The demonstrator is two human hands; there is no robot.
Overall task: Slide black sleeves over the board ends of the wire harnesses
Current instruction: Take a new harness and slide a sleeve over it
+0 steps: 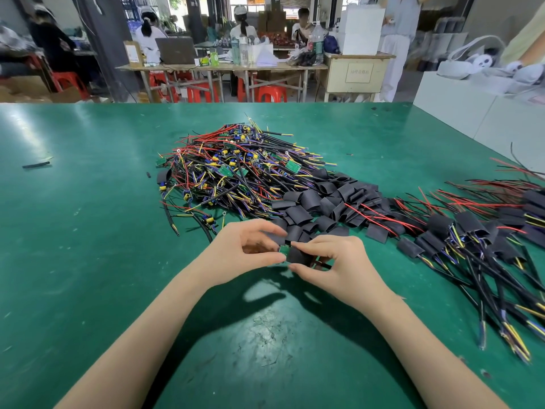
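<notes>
My left hand (244,249) pinches a small green circuit board (283,250) at the end of a wire harness, thumb below and fingers above. My right hand (333,265) pinches a black sleeve (299,256) right against the board's right edge; the sleeve seems to cover part of the board. A black cable (323,264) leaves the sleeve under my right fingers. Behind my hands lies a big heap of bare harnesses (236,169) with green boards and coloured wires. A pile of loose black sleeves (327,199) lies to its right.
Sleeved harnesses (472,240) lie in a spread at the right on the green table (88,231). Sleeve scraps (36,165) lie at the far left. A white box (472,113) stands at the back right corner. People work at tables beyond.
</notes>
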